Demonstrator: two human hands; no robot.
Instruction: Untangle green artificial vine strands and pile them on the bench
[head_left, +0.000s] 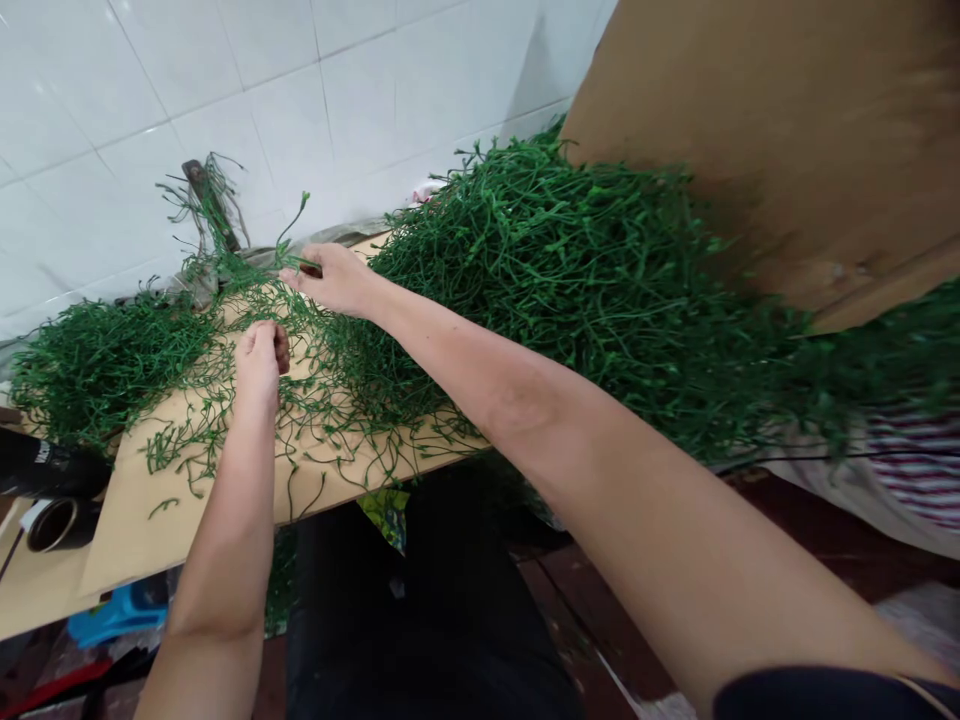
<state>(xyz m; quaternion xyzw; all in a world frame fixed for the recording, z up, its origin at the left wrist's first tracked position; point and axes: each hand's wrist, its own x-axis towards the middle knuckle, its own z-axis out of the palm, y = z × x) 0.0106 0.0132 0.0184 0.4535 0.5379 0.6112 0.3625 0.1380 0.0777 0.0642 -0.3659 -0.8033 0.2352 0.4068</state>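
Observation:
My right hand [334, 280] reaches over the board with thumb and fingers pinched together. A thin green stem [291, 228] with a small bud-like tip sticks up from its fingertips. Closer to me, my left hand [261, 350] is closed in a fist above scattered stems; whatever it holds, if anything, is hidden. A large heap of green stems [547, 270] lies to the right, under and beyond my right forearm. The smaller heap of stems [112, 355] is at the left. Loose pieces are strewn over the cardboard [150, 540] between the heaps.
An upright bracket [211, 205] draped with stems stands by the tiled wall [390, 110]. A big cardboard sheet [772, 130] leans at the right. Dark cylindrical containers [52, 465] sit at the left edge, above a blue plastic item [120, 612].

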